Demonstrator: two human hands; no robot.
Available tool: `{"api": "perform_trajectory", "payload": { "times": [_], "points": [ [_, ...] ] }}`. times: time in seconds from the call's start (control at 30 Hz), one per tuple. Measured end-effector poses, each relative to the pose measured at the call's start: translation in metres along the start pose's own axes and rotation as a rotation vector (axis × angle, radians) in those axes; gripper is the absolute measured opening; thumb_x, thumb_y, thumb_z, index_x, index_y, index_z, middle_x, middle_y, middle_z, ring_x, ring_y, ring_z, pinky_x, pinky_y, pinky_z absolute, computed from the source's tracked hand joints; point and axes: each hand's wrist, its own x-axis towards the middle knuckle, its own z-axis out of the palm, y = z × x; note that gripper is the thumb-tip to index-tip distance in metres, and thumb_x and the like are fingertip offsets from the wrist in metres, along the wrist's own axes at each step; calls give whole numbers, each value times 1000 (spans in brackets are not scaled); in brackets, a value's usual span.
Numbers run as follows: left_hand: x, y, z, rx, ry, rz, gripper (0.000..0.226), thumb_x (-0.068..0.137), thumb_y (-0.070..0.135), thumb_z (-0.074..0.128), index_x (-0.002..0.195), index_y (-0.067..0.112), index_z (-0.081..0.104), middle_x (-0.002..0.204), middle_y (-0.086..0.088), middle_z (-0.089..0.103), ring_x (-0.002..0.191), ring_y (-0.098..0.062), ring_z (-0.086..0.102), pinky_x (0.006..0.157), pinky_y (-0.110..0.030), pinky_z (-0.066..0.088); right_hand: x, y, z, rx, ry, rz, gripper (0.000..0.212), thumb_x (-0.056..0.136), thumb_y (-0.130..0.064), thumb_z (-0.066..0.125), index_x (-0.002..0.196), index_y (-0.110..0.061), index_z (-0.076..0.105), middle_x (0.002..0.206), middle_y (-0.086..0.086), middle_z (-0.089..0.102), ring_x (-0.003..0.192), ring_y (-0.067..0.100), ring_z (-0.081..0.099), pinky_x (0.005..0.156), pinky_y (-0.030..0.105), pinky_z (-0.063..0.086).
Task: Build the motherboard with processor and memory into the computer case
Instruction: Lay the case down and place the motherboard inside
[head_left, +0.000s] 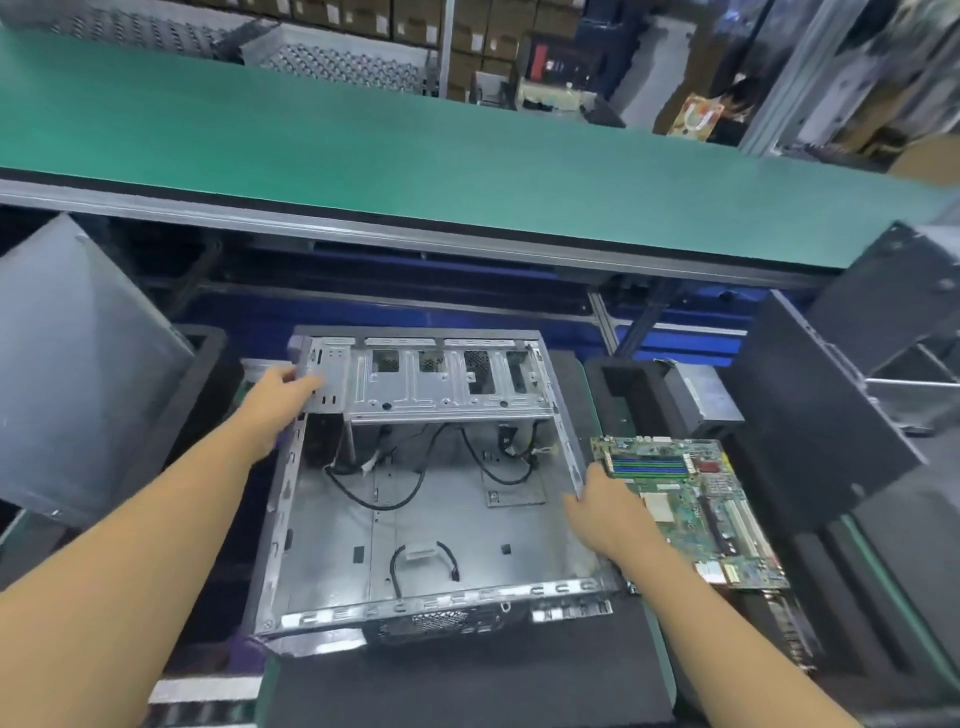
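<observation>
Two outstretched arms, left hand (283, 397) and right hand (605, 512) each grasping opposite case (467, 525) walls.

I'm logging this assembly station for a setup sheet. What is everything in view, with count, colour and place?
computer case: one, bare grey metal, open side up, centre of the bench.
drive cage: one, silver, across the far end of the case.
internal cables: several, black, loose on the case floor.
motherboard: one, green, with blue memory slots, lying right of the case.
conveyor belt: one, green, behind the bench.
black case panels: several, stacked at the right.
cardboard boxes: many, brown, on background shelves.
left hand: on the case's far-left corner.
right hand: on the case's right wall, beside the motherboard.
</observation>
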Motion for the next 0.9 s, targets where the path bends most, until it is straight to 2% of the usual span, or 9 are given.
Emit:
{"api": "perform_trajectory", "payload": {
  "times": [0.17,0.3,0.4,0.5,0.53,0.63,0.7,0.8,0.9],
  "points": [
    [-13,-12,9,-47,-83,39,48,90,15,52,134,33,50,116,9,63,100,-7,58,75,-23,41,-7,-2,10,316,17,3,11,101,-19,43,106,-15,35,83,0,49,69,15,48,53,31,34],
    [-14,-9,18,-61,-132,51,50,89,6,52,133,29,51,115,10,65,102,-10,60,82,-24,44,-16,8,12,357,-1,29,17,101,-18,43,116,-11,39,87,6,57,69,17,54,58,33,41],
    [-16,-5,27,-77,-166,57,52,90,4,55,132,33,49,103,21,65,94,-1,61,71,-18,43,-20,15,10,381,-18,60,19,99,-18,43,117,-11,41,94,8,60,79,23,60,64,36,47],
    [-16,-5,33,-96,-178,67,55,92,6,54,137,34,43,89,33,65,80,11,63,62,-10,44,-19,22,5,383,1,67,11,97,-16,45,108,-13,43,93,10,61,75,22,56,64,35,43],
    [-18,-6,34,-101,-186,71,55,93,7,54,139,34,41,94,33,65,80,13,63,63,-10,44,-19,24,4,390,4,68,11,97,-16,45,107,-14,43,93,8,61,75,21,56,61,33,42],
    [-18,-8,41,-131,-234,70,58,96,11,54,147,30,34,125,16,57,102,-1,60,78,-18,45,-21,32,2,404,4,70,17,97,-16,46,114,-19,43,95,4,62,77,20,60,56,31,40],
    [-21,-6,46,-125,-256,70,61,97,12,53,150,31,28,128,15,52,99,2,57,78,-17,43,-23,38,1,412,9,80,20,97,-16,46,116,-20,42,94,5,62,76,22,61,56,32,41],
    [-26,-2,50,-83,-260,77,64,98,16,52,153,29,21,146,10,43,120,-10,50,101,-25,36,-22,41,-1,411,13,95,14,98,-19,45,111,-18,43,94,7,62,76,24,60,60,34,44],
    [-41,3,51,258,-96,248,69,98,21,51,155,25,13,160,3,23,144,-18,27,109,-29,26,-23,39,-3,364,20,108,11,99,-20,42,110,-17,42,99,7,61,78,21,58,61,34,44]
  ]
}}
